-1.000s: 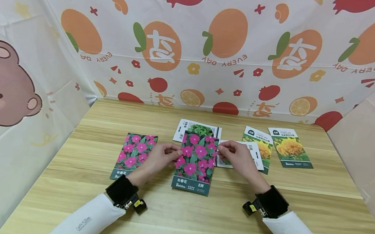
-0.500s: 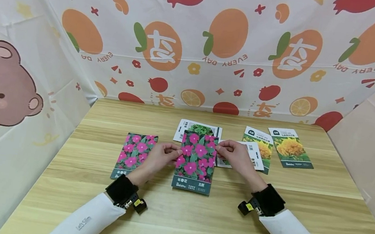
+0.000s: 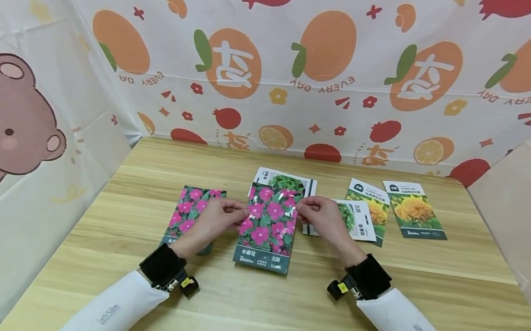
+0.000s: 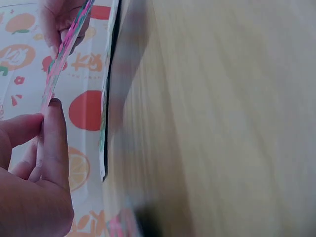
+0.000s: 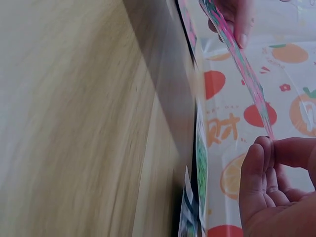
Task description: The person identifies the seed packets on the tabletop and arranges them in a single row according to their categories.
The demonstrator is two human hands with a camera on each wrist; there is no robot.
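Left hand point(image 3: 216, 216) and right hand point(image 3: 317, 215) pinched pink-flower seed packet point(image 3: 267, 227) by its upper corners; uneven pull risked tearing it.

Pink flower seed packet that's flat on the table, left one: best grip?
Pinch the flat pink packet at its far short edge, coming from above. It is thin and lies flush on the table. The left hand covers its near right part, so that far edge looks freest.

Bright, even light; wrist views seemingly motion-blurred.
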